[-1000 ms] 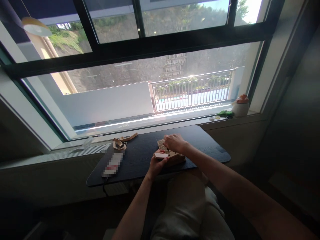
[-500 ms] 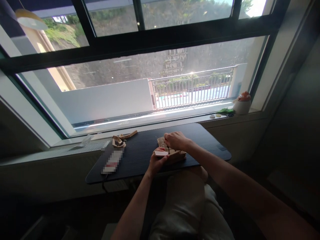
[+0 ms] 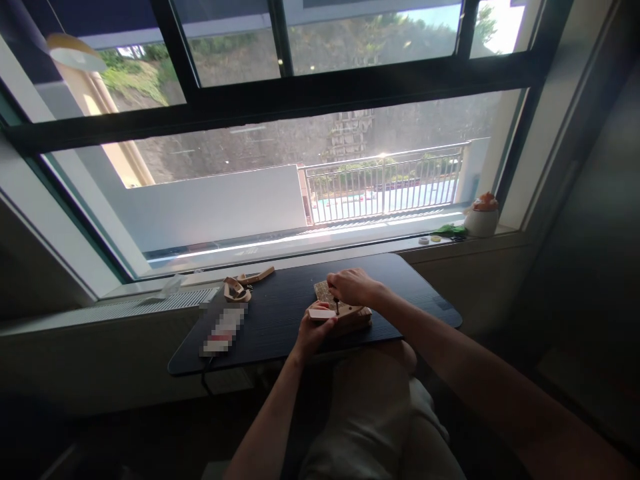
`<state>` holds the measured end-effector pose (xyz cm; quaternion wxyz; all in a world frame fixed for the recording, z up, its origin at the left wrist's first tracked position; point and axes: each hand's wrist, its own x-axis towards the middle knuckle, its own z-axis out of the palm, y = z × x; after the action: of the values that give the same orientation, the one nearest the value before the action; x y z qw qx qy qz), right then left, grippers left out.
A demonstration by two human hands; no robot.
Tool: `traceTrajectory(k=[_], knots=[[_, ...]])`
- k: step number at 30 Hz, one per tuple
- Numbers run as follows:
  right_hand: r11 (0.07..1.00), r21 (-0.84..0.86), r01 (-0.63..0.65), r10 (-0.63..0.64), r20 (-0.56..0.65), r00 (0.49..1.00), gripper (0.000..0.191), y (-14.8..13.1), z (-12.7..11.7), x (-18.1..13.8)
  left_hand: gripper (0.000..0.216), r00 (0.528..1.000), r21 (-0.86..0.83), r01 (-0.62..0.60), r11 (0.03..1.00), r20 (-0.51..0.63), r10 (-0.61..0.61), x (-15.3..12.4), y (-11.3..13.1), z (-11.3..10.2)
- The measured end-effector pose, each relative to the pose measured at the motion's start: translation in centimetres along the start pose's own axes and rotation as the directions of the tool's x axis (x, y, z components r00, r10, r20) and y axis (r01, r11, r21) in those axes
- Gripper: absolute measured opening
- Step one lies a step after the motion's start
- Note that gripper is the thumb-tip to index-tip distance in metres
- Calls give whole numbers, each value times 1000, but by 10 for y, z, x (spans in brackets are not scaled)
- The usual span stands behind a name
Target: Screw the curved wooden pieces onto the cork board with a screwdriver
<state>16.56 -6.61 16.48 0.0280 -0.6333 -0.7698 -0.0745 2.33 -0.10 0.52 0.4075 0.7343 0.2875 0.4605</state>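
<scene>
At the near side of the dark table, my left hand is closed round a wooden piece with a pale flat end. My right hand is just above and to the right, its fingers closed round a screwdriver. The thin dark shaft points down at the wood, and the handle is hidden in the fist. Beneath my hands lies a wooden block, partly covered by them. Behind it, a speckled light-brown board shows beside my right hand.
On the black table, wooden parts lie at the back left, by a blurred-out flat item. A white jar with an orange top and small tape rolls stand on the sill. A large window rises behind.
The whole view has shifted slightly, so the table appears a little lower. Both hands keep nearly the same place and hold on the wood and the screwdriver.
</scene>
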Motion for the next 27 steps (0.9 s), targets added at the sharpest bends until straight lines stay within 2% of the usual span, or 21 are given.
traceTrajectory(k=[6,9,14,18,27], knots=[[996,5,-93,93,-13,996,37,-4,13,10,32,999,45,-19,999,-31,20,0,-2,-1],[991,-6,-135,135,-22,991,41,-4,12,12,30,999,35,-30,999,-32,31,1,-4,0],[996,-19,-87,87,-10,996,35,-2,-2,6,32,999,-29,-13,1000,-37,12,1,-3,1],[999,-4,-33,33,5,999,29,-1,-2,4,38,1000,-30,18,999,-15,-18,0,-2,0],[988,4,-154,154,10,988,44,1,10,11,31,999,31,-25,999,-27,26,0,1,0]])
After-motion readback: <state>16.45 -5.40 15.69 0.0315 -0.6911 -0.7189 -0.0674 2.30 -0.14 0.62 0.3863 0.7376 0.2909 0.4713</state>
